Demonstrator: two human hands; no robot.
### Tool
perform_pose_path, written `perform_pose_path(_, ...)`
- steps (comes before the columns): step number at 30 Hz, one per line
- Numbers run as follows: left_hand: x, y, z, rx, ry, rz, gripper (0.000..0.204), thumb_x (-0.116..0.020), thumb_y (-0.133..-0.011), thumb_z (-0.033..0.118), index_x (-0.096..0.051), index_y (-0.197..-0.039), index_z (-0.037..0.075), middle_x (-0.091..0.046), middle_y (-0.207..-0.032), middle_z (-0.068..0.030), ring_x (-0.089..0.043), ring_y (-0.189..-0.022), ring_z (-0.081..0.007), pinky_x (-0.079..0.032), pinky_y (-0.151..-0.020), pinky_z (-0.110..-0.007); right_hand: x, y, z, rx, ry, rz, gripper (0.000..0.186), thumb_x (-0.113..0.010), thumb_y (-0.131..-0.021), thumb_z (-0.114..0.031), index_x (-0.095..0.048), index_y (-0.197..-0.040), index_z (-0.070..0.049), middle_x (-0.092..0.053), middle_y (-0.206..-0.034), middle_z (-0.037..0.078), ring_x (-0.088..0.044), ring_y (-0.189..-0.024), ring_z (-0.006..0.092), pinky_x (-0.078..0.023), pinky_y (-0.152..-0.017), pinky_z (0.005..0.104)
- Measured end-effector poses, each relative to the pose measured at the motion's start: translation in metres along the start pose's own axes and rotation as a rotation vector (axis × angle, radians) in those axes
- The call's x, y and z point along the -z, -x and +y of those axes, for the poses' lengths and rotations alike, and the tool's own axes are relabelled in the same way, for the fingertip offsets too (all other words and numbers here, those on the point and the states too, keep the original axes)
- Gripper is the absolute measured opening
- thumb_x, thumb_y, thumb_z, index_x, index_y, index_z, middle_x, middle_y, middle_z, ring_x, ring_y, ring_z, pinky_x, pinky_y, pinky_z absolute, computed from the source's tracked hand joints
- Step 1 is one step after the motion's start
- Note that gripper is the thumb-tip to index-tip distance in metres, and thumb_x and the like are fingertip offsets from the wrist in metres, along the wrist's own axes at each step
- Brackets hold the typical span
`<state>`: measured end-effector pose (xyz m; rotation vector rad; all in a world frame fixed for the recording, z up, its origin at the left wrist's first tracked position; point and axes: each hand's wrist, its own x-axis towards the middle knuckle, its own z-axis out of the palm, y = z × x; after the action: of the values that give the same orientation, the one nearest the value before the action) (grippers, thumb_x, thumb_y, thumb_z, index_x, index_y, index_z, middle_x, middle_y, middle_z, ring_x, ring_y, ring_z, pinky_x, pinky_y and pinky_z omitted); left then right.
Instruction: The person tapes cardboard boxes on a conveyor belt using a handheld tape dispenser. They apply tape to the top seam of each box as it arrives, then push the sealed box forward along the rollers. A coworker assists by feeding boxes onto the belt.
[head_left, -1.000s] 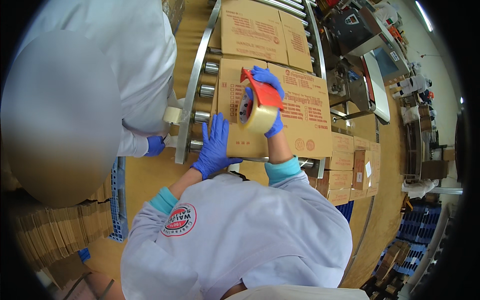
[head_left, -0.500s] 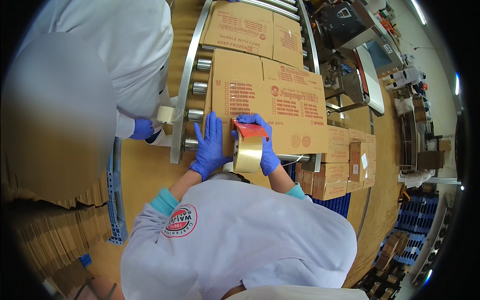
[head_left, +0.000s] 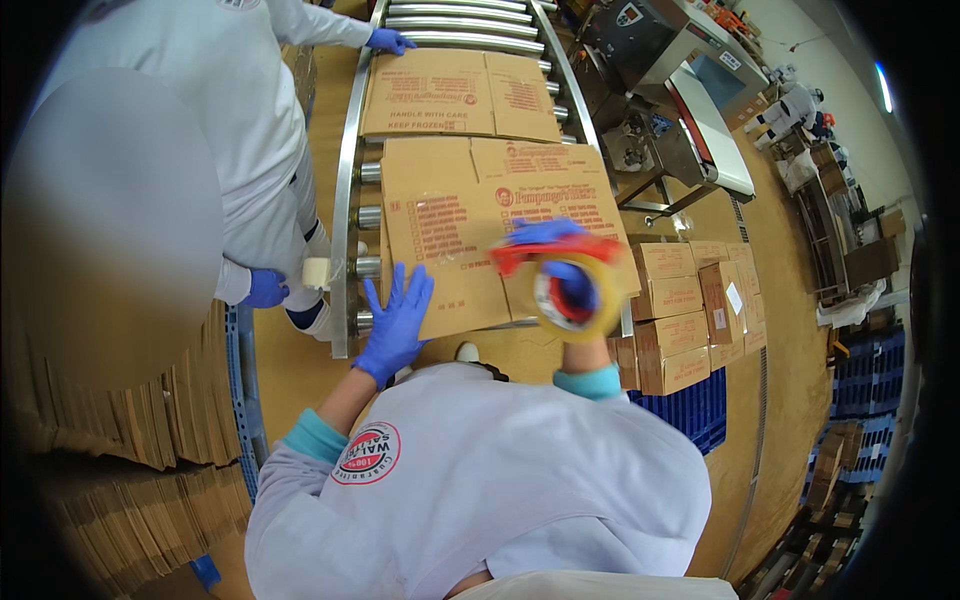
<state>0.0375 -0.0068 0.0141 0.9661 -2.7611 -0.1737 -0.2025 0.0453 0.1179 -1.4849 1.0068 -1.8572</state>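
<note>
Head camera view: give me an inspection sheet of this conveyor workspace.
Surface: metal roller conveyor.
Work items: front carton, rear carton beyond it; red tape dispenser, blurred, contact with carton unclear.
Clutter: pale roll beside left rail.
Hands: left hand spread at front carton's near left corner; right hand grips dispenser.
Cables: nothing seen at the conveyor.
Surroundings: co-worker at left, gloved hand by rear carton; flat cardboard stacks lower left; stacked cartons on blue pallet, right.
</note>
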Motion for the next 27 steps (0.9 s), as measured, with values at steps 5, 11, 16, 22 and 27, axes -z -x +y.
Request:
perform_pose_path(5, 0.095, -0.016, -0.012, -0.353, 0.392, 0.307, 0.050, -0.070, -0.069, 0.020, -0.055, -0.116, 0.010, -0.060, -0.109, -0.0059, -0.052, -0.110, -0.0234, -0.021, -0.107, -0.050, 0.092, 0.036, -0.085, 0.315, 0.291, 0.617, 0.054, -0.060, -0.077, -0.051, -0.050, -0.100, -0.003, -0.057, -0.106, 0.021, -0.055, -0.100, 0.0341, -0.040, -0.094, 0.0464)
perform_pose_path(11, 0.228, -0.155, -0.030, 0.193, 0.851, 1.151, 0.073, -0.063, -0.076, 0.003, -0.023, -0.137, -0.003, -0.053, -0.114, -0.0120, -0.053, -0.092, -0.0154, -0.041, -0.084, -0.023, 0.130, 0.089, -0.102, 0.357, 0.402, 0.681, 0.047, -0.059, -0.081, -0.042, -0.049, -0.101, -0.001, -0.057, -0.104, 0.022, -0.055, -0.102, 0.0337, -0.039, -0.095, 0.0468)
perform_pose_path(16, 0.134, -0.218, -0.164, 0.413, 0.236, 0.939, 0.102, -0.066, -0.072, 0.048, -0.009, -0.138, -0.005, -0.030, -0.132, -0.0338, -0.033, -0.121, -0.0439, -0.029, -0.100, -0.042, 0.074, 0.066, -0.054, 0.005, 0.161, 0.452, 0.032, -0.068, -0.071, -0.016, -0.055, -0.095, 0.001, -0.060, -0.103, 0.017, -0.056, -0.099, 0.0273, -0.037, -0.097, 0.0411)
perform_pose_path(22, 0.009, -0.140, 0.012, 0.093, 0.063, -0.118, 0.128, -0.059, -0.052, 0.076, -0.008, -0.139, -0.003, -0.001, -0.145, -0.0239, 0.007, -0.133, -0.0437, 0.003, -0.097, -0.067, 0.060, -0.013, 0.018, -0.045, 0.060, 0.162, 0.032, -0.070, -0.065, 0.003, -0.058, -0.093, -0.005, -0.059, -0.099, 0.008, -0.053, -0.103, 0.0215, -0.040, -0.095, 0.0369)
perform_pose_path(27, 0.003, -0.104, 0.037, 0.034, -0.033, -0.081, 0.120, -0.055, -0.052, 0.078, -0.023, -0.137, -0.002, -0.013, -0.144, -0.0215, -0.002, -0.134, -0.0414, 0.002, -0.096, -0.069, 0.071, -0.079, 0.093, -0.147, 0.001, 0.182, 0.024, -0.063, -0.071, 0.009, -0.057, -0.090, -0.003, -0.058, -0.090, 0.009, -0.056, -0.094, 0.0187, -0.053, -0.077, 0.0273)
